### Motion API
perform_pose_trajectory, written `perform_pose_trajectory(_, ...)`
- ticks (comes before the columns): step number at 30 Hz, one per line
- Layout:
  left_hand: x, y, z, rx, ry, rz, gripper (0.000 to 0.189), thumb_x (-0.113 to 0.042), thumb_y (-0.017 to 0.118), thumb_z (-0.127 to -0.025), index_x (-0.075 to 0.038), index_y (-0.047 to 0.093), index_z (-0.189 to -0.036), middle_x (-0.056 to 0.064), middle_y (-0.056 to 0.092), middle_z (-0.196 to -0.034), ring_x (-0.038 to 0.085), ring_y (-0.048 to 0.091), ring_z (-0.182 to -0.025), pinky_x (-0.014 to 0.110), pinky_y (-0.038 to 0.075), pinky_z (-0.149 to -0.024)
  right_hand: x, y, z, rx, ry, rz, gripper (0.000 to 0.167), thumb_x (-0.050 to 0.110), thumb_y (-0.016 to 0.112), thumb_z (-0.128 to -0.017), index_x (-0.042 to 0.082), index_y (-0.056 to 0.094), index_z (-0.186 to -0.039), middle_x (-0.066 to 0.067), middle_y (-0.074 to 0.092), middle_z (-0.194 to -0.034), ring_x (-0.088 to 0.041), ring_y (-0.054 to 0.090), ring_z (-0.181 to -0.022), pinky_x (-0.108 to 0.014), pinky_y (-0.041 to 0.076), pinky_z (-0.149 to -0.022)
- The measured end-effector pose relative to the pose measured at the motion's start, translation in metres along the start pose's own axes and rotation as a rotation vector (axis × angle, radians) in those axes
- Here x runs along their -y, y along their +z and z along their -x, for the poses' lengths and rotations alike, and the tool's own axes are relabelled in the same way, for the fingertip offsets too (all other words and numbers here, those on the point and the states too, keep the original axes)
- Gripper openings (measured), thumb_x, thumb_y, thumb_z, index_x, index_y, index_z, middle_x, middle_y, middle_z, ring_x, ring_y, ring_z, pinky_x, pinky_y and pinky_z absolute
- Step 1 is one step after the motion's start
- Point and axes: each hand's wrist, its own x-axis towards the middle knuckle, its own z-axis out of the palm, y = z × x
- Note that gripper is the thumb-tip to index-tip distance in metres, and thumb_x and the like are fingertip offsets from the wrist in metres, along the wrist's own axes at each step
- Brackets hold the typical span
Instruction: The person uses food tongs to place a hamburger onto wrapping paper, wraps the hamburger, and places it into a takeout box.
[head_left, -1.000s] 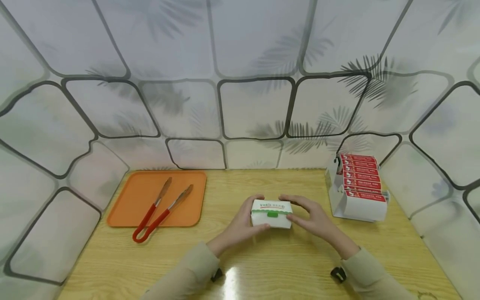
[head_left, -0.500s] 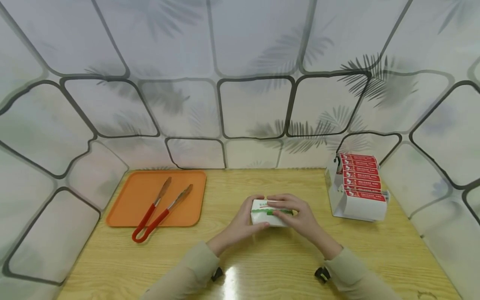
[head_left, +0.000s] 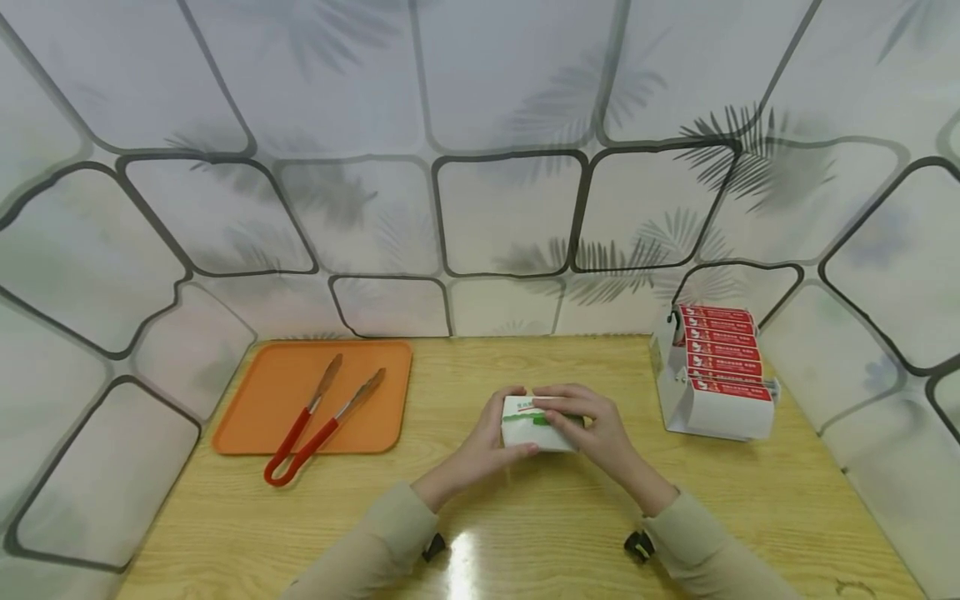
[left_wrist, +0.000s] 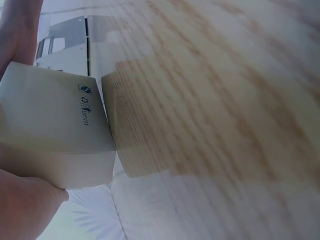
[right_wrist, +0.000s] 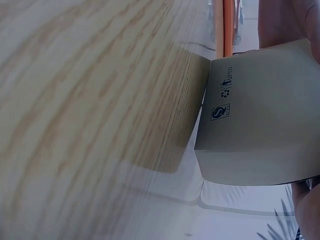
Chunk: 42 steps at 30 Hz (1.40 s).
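Note:
A white paper takeaway box (head_left: pixel 521 433) with a green band is between both hands over the table. My left hand (head_left: pixel 480 437) grips its left end, thumb along the front and fingers behind. My right hand (head_left: pixel 592 425) holds the right part from above, thumb at the green tab (head_left: pixel 539 421) and fingers across the lid, hiding much of the lettering. In the left wrist view, the box (left_wrist: pixel 55 110) shows a plain face with small printed marks and a finger at its lower edge. The same marks appear on the box (right_wrist: pixel 255 115) in the right wrist view.
Red-handled tongs (head_left: pixel 303 446) lie across an orange tray (head_left: pixel 255 400) at the left, handle end past its front edge. A white rack (head_left: pixel 675 408) of red-and-white folded cartons (head_left: pixel 723 362) stands at the right. Patterned walls (head_left: pixel 510 217) enclose the wooden table (head_left: pixel 540 533).
My right hand has moved left from the box's right end, so its thumb and fingers now cover the tab and part of the lid. My left hand keeps its grip.

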Motion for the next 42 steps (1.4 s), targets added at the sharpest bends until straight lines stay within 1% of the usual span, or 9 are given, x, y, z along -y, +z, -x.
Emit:
perform_pose_trajectory(3,0.000,0.000,0.000,-0.006,0.002,-0.005,0.084,-0.017,0.073,-0.100,-0.005,0.019,-0.164,0.017,0.029,-0.169,0.032,0.042,-0.145,0.037,0.043,-0.115,-0.001,0.000,0.001,0.007,0.014,-0.003,0.036,-0.018,0.077,-0.084,0.002,0.082,-0.114,-0.019,0.078,-0.120,-0.025,0.072,-0.114,-0.012,0.055,-0.100)
perform_pose_trajectory(10,-0.001,-0.001,-0.001,0.001,-0.003,0.001,0.082,-0.016,0.072,-0.101,-0.005,0.020,-0.164,0.020,0.031,-0.166,0.032,0.045,-0.141,0.038,0.048,-0.111,0.001,-0.001,0.000,0.007,0.032,-0.006,0.033,-0.013,0.078,-0.086,0.003,0.082,-0.114,-0.020,0.078,-0.120,-0.018,0.073,-0.115,-0.012,0.054,-0.102)
perform_pose_trajectory(16,0.002,0.000,-0.002,-0.011,-0.013,-0.007,0.080,-0.016,0.074,-0.100,-0.006,0.024,-0.162,0.019,0.038,-0.160,0.028,0.049,-0.135,0.032,0.049,-0.106,0.000,-0.002,0.000,0.017,0.126,-0.037,0.027,-0.010,0.073,-0.092,0.004,0.083,-0.113,-0.019,0.079,-0.120,-0.004,0.070,-0.118,-0.011,0.053,-0.104)
perform_pose_trajectory(22,0.005,0.001,-0.004,-0.042,0.023,-0.024,0.079,-0.015,0.076,-0.099,-0.002,0.027,-0.160,0.022,0.043,-0.156,0.030,0.052,-0.132,0.033,0.049,-0.108,0.005,-0.002,-0.002,0.017,0.220,-0.053,0.025,-0.006,0.077,-0.091,0.002,0.082,-0.114,-0.018,0.079,-0.120,0.004,0.067,-0.117,-0.011,0.052,-0.104)
perform_pose_trajectory(28,0.005,0.001,-0.004,-0.049,0.023,-0.021,0.079,-0.015,0.077,-0.098,-0.001,0.030,-0.159,0.021,0.047,-0.152,0.030,0.054,-0.131,0.030,0.049,-0.108,0.007,-0.004,-0.001,0.038,0.315,-0.046,0.030,0.000,0.078,-0.094,0.005,0.080,-0.123,-0.016,0.078,-0.125,0.006,0.066,-0.117,-0.013,0.056,-0.097)
perform_pose_trajectory(33,0.004,0.000,-0.004,-0.050,0.022,-0.004,0.079,-0.013,0.078,-0.097,0.001,0.031,-0.159,0.020,0.048,-0.151,0.029,0.055,-0.131,0.033,0.048,-0.111,0.005,-0.007,0.000,0.088,0.340,-0.083,0.035,0.003,0.070,-0.101,0.008,0.074,-0.135,-0.016,0.073,-0.136,-0.003,0.066,-0.123,-0.017,0.058,-0.091)
perform_pose_trajectory(36,0.005,0.001,-0.004,-0.055,0.023,0.011,0.078,-0.011,0.078,-0.097,0.000,0.031,-0.158,0.020,0.049,-0.151,0.028,0.055,-0.130,0.033,0.048,-0.111,0.005,-0.010,0.002,0.112,0.337,-0.097,0.038,0.003,0.064,-0.104,0.008,0.069,-0.141,-0.017,0.068,-0.143,-0.005,0.062,-0.131,-0.015,0.054,-0.098)
perform_pose_trajectory(40,0.005,0.001,-0.004,-0.068,0.025,0.013,0.076,-0.010,0.078,-0.096,0.000,0.033,-0.157,0.020,0.051,-0.149,0.028,0.056,-0.129,0.032,0.047,-0.111,0.003,-0.015,0.007,0.131,0.353,-0.076,0.040,0.005,0.062,-0.106,0.010,0.064,-0.146,-0.015,0.065,-0.148,-0.002,0.054,-0.140,-0.011,0.040,-0.115)
perform_pose_trajectory(42,0.005,0.002,-0.004,-0.071,0.025,0.004,0.077,-0.010,0.079,-0.096,-0.001,0.034,-0.157,0.020,0.051,-0.149,0.027,0.055,-0.129,0.031,0.046,-0.111,0.003,-0.018,0.010,0.147,0.364,-0.061,0.041,0.007,0.062,-0.106,0.010,0.062,-0.148,-0.014,0.064,-0.150,-0.009,0.054,-0.143,-0.011,0.037,-0.117)
